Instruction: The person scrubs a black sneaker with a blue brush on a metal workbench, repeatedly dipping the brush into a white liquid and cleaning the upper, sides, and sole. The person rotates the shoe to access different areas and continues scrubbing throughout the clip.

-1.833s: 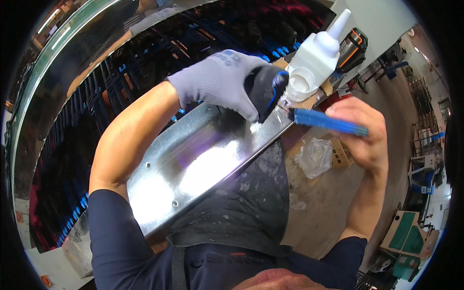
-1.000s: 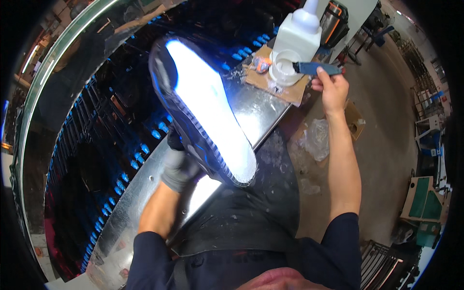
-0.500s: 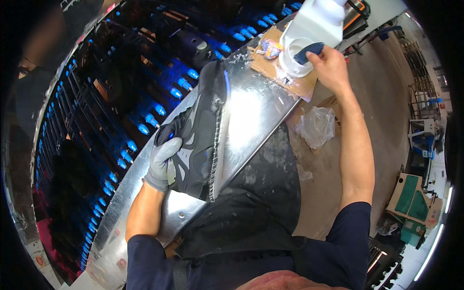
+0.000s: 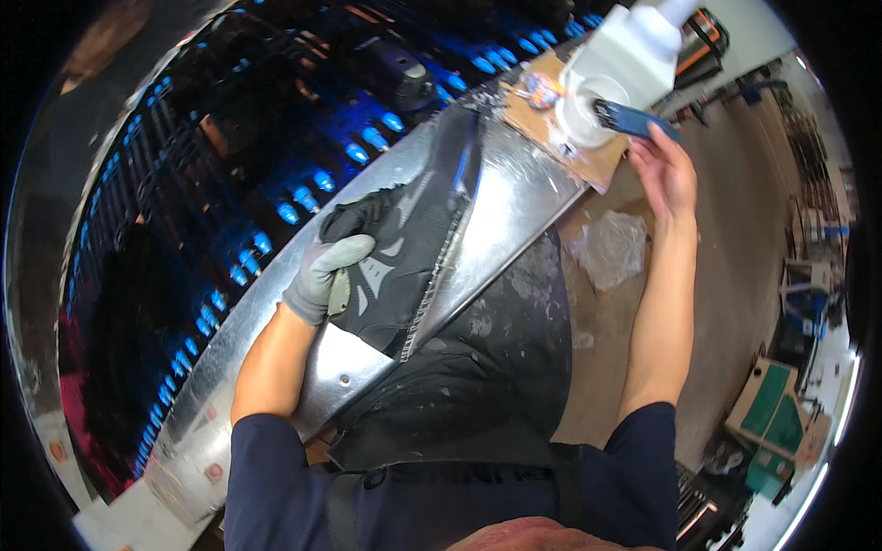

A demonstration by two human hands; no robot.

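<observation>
My left hand (image 4: 329, 274), in a grey glove, grips a black shoe upper (image 4: 404, 262) by its collar. The upper has grey overlays and white stitching along its lower edge; its toe points away, over the metal ledge. A pale green patch shows beside the gloved fingers. My bare right hand (image 4: 669, 174) pinches the blue handle of a brush (image 4: 643, 123) between thumb and fingers. The brush's dark bristle end lies at the mouth of a white plastic pot (image 4: 576, 119), joined to a larger white bottle (image 4: 625, 57). How deep the bristles reach is unclear.
The pot stands on stained cardboard (image 4: 599, 167) at the ledge's far end, beside a colourful wad (image 4: 540, 92). Left of the metal ledge (image 4: 524, 174) runs a dark rack with blue-tipped pegs (image 4: 306, 198), bearing another black shoe piece (image 4: 395, 73). A clear plastic bag (image 4: 611, 248) lies to the right.
My right hand has drawn back to the right and lower, and the brush handle now slants out past the pot's rim. The upper stays in my left hand; the whole view has shifted slightly.
</observation>
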